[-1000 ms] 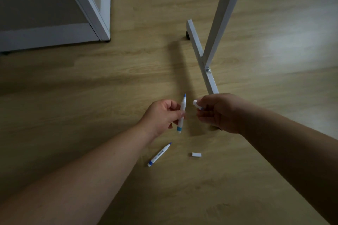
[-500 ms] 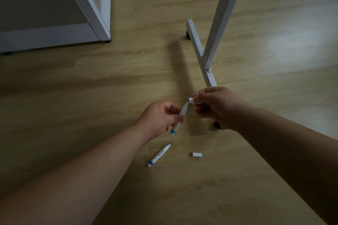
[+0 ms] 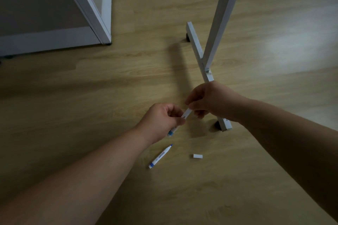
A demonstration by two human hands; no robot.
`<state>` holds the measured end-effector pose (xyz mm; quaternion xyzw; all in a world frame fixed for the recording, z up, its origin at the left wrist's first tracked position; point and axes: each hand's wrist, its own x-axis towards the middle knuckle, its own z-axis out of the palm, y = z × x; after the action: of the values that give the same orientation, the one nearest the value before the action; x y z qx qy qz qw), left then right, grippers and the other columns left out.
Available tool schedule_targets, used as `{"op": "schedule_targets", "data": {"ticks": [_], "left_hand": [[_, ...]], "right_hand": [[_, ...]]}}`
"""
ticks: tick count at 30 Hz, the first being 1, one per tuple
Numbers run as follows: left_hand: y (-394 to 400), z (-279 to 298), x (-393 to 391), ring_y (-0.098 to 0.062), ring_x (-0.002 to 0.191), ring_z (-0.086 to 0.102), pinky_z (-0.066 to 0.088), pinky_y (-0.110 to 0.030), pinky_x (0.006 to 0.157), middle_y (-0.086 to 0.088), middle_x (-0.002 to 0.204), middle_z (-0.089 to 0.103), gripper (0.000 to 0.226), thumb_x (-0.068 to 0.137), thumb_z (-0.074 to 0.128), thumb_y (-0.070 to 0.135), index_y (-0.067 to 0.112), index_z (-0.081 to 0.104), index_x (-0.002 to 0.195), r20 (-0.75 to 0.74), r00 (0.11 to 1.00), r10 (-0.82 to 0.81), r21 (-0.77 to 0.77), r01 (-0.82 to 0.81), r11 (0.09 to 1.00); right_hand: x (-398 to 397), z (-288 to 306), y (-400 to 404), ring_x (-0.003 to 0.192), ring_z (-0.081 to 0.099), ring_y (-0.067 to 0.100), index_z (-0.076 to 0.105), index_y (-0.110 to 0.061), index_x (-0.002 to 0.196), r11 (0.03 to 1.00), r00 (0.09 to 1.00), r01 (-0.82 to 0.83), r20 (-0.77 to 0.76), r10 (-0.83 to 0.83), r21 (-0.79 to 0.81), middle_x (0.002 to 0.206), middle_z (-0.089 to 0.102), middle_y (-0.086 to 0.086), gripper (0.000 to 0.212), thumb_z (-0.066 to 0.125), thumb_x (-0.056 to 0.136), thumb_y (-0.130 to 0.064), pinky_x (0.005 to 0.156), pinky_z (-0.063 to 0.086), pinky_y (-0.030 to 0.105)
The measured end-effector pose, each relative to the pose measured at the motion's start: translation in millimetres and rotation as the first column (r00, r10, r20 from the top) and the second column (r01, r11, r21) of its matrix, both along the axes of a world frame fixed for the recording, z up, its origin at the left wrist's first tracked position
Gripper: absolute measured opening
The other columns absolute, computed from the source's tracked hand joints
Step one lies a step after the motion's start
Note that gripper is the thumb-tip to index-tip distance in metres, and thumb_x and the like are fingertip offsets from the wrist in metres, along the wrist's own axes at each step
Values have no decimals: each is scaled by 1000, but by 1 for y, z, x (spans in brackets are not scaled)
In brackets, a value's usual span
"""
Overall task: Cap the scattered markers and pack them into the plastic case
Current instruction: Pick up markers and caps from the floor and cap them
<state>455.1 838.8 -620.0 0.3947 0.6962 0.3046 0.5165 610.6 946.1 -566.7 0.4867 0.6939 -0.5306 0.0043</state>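
Floor (image 3: 91,97) runs wide and bare to your left; the stand (image 3: 196,45) crowds the right, its foot half hidden behind your right wrist. Your left hand (image 3: 161,118) curls round a marker (image 3: 186,114), blue end poking out below the fist. Your right hand (image 3: 208,102) pinches the marker's top end, which its fingers cover, so any cap there can't be made out. Second marker (image 3: 160,156) lies uncapped on the floor below, a loose cap (image 3: 197,156) near it.
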Motion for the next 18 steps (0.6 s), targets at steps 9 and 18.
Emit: {"op": "schedule_targets", "data": {"ticks": [9,18], "left_hand": [[-13,-9,12,-26,88,72,59,-40,81,-11,90,74,11,83,77,13,20,69,83,-27,1000,-7,-92,5,996],[-70,-55,34,-18,79,67,56,-31,71,2,83,70,7,85,68,27,20,68,84,-406,890,-208,-247,112,962]], "right_hand": [[7,-23,-10,68,75,19,72,-17,100,999,1000,-11,12,12,-41,75,76,5,18,75,84,-12,73,62,35],[31,-62,-23,65,72,19,72,-20,93,997,975,10,222,-26,71,79,74,4,7,72,87,-17,63,63,35]]}}
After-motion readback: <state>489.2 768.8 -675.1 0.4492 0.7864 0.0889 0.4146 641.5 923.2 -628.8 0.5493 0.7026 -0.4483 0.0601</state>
